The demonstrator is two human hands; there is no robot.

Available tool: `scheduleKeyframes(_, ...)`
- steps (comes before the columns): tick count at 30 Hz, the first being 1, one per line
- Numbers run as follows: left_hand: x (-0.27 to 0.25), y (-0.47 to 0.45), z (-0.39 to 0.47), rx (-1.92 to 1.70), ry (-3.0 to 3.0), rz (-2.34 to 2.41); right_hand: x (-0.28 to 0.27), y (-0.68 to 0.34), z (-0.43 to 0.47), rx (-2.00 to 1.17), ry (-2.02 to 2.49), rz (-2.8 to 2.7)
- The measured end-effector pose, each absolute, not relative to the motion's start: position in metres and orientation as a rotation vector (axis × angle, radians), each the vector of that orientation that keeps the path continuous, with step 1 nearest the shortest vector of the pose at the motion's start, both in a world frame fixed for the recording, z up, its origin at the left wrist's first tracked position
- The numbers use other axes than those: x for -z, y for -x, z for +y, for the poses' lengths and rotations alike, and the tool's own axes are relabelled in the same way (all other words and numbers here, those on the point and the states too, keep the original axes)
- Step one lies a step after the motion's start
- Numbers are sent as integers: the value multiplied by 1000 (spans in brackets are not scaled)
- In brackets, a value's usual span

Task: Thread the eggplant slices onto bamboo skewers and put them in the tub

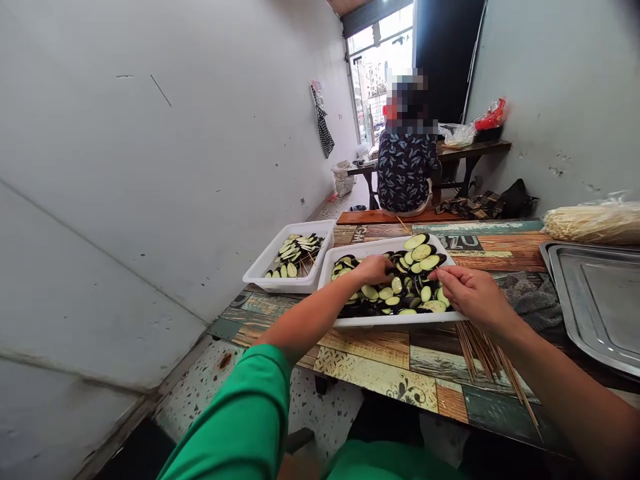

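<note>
Right hand [469,288] is pinching a skewer [438,269] of eggplant slices [421,253] over the right side of the right tub [395,321]. Left hand [374,270]'s in the pile there, can't tell if it's gripping any.

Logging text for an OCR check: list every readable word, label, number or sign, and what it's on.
"GM", possibly with another letter before it: tabletop, beyond the tray of eggplant slices.
Large characters, perhaps "8ZU", orientation uncertain: dark panel of the tabletop.
Wall poster: too small to read.
No other text readable.
</note>
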State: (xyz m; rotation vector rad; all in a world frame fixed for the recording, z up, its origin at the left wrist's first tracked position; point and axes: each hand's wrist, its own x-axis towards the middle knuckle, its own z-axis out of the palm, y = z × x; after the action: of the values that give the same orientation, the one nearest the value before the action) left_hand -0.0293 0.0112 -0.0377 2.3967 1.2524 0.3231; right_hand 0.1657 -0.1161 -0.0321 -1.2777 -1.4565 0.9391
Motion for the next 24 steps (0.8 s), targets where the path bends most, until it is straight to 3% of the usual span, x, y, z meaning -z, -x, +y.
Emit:
scheduleKeyframes(12,12,37,14,-796,-1014,978,24,-165,-121,-1063,1303,-1575)
scheduleKeyframes(24,12,39,16,-935,-928,923,22,-164,-120,-1020,1338,-1589)
